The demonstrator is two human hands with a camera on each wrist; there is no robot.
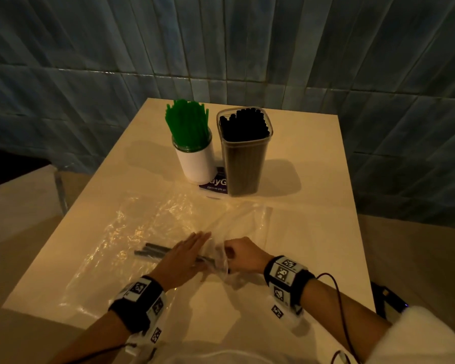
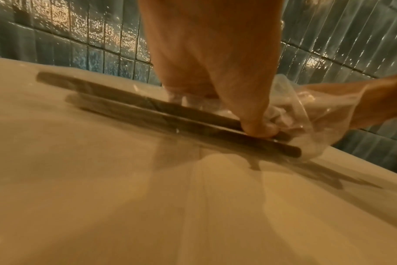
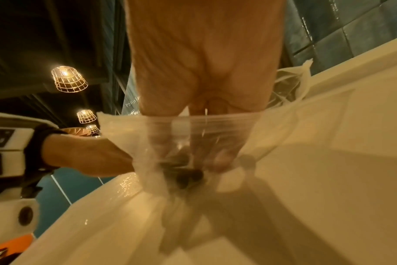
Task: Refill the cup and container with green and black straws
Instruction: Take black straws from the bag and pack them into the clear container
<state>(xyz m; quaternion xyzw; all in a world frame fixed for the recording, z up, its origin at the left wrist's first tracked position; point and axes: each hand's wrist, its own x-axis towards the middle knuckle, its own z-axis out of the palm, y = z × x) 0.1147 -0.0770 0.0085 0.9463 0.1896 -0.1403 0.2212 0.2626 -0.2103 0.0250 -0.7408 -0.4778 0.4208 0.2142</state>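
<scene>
Smooth cream table (image 1: 313,179) with matte top, set against a wall of glossy blue-green ribbed tiles (image 1: 90,61). At the far end a white cylindrical cup (image 1: 196,164) with a clear rim stands packed with thin green straws (image 1: 188,124) fanning upward; just beside it on the right a tall clear squarish plastic container (image 1: 243,164) with rounded corners stands full of black straws (image 1: 243,124), upright. A dark blue printed card (image 1: 216,183) lies flat between and under their bases. Near the front edge a thin crinkled transparent plastic bag (image 1: 147,224) is spread on the table, shiny with creases. A few loose black straws (image 1: 151,252), long dull tubes, lie flat inside the bag, roughly side by side. The left hand (image 1: 184,256) lies on top of the bag with fingers straight and together, palm down, thumb tip pressing the straws through the film in the left wrist view. The right hand (image 1: 241,254) is just beside it, fingers curled and reaching into the bag's open mouth, pinching the near ends of the loose straws, seen blurred through the plastic in the right wrist view. The hands are close together, nearly touching. Both wrists carry black bands with white square marker tags (image 1: 286,271), thin dark cables trailing. Wire cage ceiling lamps (image 3: 68,79) glow warm in the right wrist view.
</scene>
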